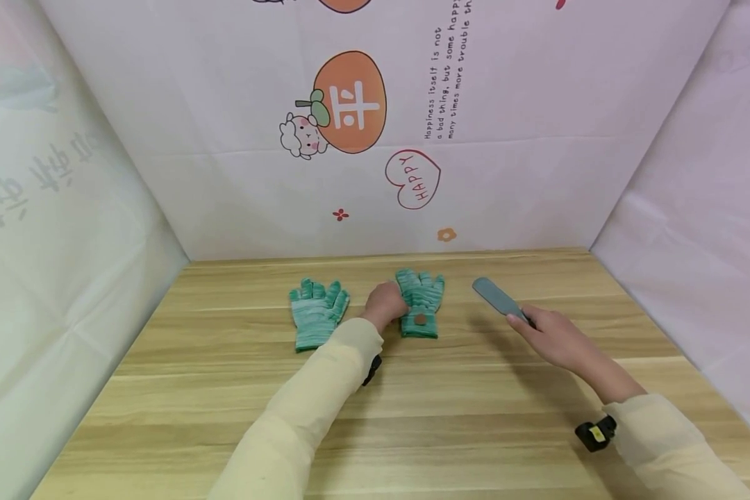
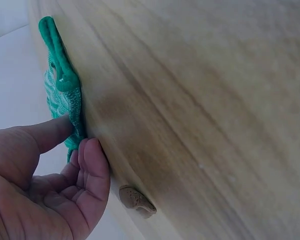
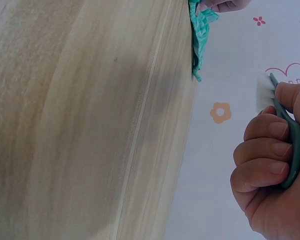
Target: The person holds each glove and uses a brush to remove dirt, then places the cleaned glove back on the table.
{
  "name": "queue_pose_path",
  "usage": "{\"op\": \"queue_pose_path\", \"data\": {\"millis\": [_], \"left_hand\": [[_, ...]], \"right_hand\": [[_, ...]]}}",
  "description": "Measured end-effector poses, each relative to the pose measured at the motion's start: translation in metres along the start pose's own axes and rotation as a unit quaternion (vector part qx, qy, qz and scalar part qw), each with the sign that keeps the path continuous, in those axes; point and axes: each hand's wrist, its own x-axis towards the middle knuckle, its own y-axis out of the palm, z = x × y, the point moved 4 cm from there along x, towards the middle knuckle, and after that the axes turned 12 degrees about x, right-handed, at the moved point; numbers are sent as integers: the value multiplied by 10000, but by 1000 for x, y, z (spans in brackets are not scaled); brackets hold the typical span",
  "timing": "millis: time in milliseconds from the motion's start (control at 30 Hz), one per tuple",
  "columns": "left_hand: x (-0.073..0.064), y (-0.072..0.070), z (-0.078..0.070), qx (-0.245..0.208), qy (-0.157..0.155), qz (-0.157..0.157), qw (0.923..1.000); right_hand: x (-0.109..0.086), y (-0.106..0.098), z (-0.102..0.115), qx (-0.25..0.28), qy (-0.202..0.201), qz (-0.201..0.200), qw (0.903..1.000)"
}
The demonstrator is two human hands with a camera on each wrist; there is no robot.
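Two green-striped knit gloves lie on the wooden table. My left hand (image 1: 386, 304) is at the left edge of the right-hand glove (image 1: 426, 295); in the left wrist view its thumb and fingers pinch the glove's edge (image 2: 65, 100). A round brown patch (image 1: 421, 319) shows on that glove's cuff. The other glove (image 1: 315, 312) lies flat to the left, fingers pointing away. My right hand (image 1: 556, 338) grips a grey-green brush (image 1: 498, 297) above the table; its white bristles (image 3: 264, 92) show in the right wrist view.
A small brown lump (image 2: 136, 200) shows near the left fingers in the left wrist view. White printed sheeting (image 1: 506, 173) stands behind the wooden table (image 1: 450, 417) and along both sides.
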Motion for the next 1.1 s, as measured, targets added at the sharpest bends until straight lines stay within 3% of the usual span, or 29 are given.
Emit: {"op": "queue_pose_path", "data": {"millis": [200,467,700,900,1100], "left_hand": [[1,0,-2,62,66,19,10000],[-4,-3,0,-251,249,36,9994],[-6,-7,3,-480,183,-18,9987],[-4,-8,9,-1235,166,-3,9922],[-5,-7,11,-1951,326,300,9798]], "right_hand": [[1,3,1,72,-4,61,10000],[1,3,-1,18,-9,40,10000],[1,2,1,10,7,72,10000],[3,3,6,57,-39,132,9999],[4,4,11,47,-128,139,9998]]}}
